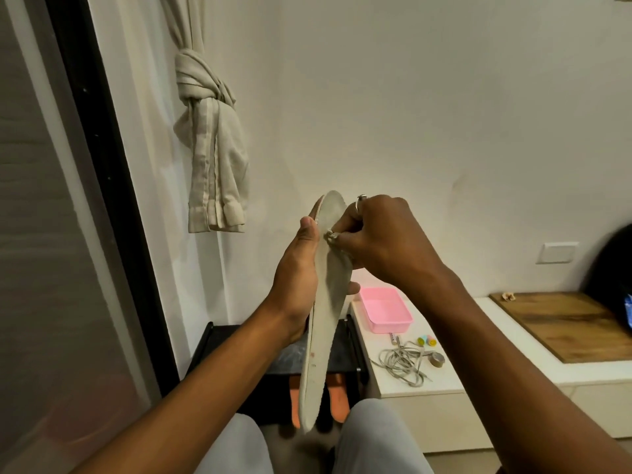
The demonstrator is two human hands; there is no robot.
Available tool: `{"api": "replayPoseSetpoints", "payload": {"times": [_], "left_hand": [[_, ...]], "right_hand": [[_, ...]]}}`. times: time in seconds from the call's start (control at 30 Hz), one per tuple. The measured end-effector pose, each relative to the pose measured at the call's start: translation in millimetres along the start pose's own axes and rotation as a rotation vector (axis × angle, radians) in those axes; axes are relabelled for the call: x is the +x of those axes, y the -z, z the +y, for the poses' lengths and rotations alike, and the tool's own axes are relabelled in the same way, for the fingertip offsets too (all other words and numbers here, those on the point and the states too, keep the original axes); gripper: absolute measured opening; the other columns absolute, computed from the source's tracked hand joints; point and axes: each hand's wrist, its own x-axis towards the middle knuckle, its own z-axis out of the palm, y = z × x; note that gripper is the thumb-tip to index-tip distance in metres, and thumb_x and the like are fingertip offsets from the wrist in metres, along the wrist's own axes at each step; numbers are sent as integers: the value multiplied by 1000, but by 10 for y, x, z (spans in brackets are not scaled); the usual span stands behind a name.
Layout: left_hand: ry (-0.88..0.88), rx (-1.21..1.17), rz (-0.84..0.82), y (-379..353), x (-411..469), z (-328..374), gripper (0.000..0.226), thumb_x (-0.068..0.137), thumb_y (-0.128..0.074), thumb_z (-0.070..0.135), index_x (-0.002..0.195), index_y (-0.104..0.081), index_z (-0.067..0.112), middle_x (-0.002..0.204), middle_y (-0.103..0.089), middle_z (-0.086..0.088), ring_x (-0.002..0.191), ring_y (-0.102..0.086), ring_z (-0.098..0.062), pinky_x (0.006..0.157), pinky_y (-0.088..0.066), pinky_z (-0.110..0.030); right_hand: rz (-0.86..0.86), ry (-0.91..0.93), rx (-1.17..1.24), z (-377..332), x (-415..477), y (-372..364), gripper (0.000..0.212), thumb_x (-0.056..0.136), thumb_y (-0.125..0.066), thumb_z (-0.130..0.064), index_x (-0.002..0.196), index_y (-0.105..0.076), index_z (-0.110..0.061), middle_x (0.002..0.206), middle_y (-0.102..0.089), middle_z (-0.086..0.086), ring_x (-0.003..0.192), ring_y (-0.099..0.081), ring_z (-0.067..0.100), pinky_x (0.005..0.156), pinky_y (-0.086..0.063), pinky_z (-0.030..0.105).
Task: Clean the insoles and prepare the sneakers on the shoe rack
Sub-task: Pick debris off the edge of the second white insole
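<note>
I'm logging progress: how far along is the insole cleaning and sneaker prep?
Done: grey laces lie loose on the white bench. In hand: the left hand holds a grey insole upright; the right hand presses a small wad against it. Left: the orange pair on the black rack below, apparently sneakers, awaits.

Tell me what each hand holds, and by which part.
The left hand grips the grey insole around its upper half, thumb on its edge. The right hand pinches a small crumpled wad against the insole's face.
</note>
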Motion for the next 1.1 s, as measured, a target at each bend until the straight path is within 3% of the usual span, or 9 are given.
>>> {"api": "replayPoseSetpoints", "payload": {"times": [0.13,0.2,0.37,0.5,0.6,0.67,0.9,1.0,1.1], "left_hand": [[54,8,-18,-41,-28,3,50,105,-19,54,143,-48,39,121,-73,-2,104,-73,-31,84,-58,-56],[70,25,-44,-60,-42,-7,51,106,-18,54,144,-47,37,126,-70,-5,109,-70,-36,87,-56,-59],[128,38,-6,-18,-14,47,54,106,-20,55,135,-56,26,114,-75,-7,96,-75,-25,81,-59,-53],[128,13,6,-21,-11,54,51,106,-20,52,127,-59,27,102,-78,-1,88,-76,-22,74,-61,-49],[79,65,-23,-26,-9,37,53,105,-21,54,138,-53,28,120,-71,-15,103,-72,-37,83,-57,-59],[27,103,-43,-34,-14,27,58,100,-26,57,149,-44,30,128,-66,-17,101,-72,-36,81,-56,-57],[-30,101,-22,-10,-3,-6,51,106,-23,49,153,-38,35,126,-68,-14,102,-71,-36,75,-59,-54],[-29,103,16,18,5,22,51,106,-23,48,150,-44,30,118,-72,-9,92,-74,-25,72,-61,-49],[-25,107,5,44,15,47,54,106,-23,50,149,-45,28,121,-71,-11,92,-74,-25,72,-62,-48]], "right_hand": [[333,64,-25,74,73,-96,8,86,-70,-8,86,-77,-12,87,-68,0,76,-63,14,67,-52,20],[415,67,19,98,77,-95,12,85,-69,-5,88,-78,-13,88,-68,-2,78,-61,10,71,-51,17],[321,123,272,20,-24,-113,11,86,-75,-9,90,-79,-17,91,-72,-7,83,-67,4,70,-53,12],[259,208,297,12,-22,-102,12,86,-78,-10,91,-77,-21,91,-71,-9,86,-68,4,72,-55,13],[399,219,167,96,51,-95,14,84,-74,-5,93,-79,-15,89,-70,-2,79,-65,7,71,-50,11],[432,212,93,138,85,-80,14,84,-72,-3,93,-79,-12,87,-68,-1,75,-62,8,68,-47,9],[190,132,-196,49,37,15,15,87,-66,-4,90,-78,-12,89,-67,3,79,-63,19,70,-53,31],[-41,37,-158,9,2,57,5,87,-73,-8,88,-76,-12,84,-71,4,71,-71,20,71,-61,36],[-15,39,-75,25,4,19,2,86,-76,-11,84,-76,-11,80,-71,3,66,-71,20,68,-62,42]]}}
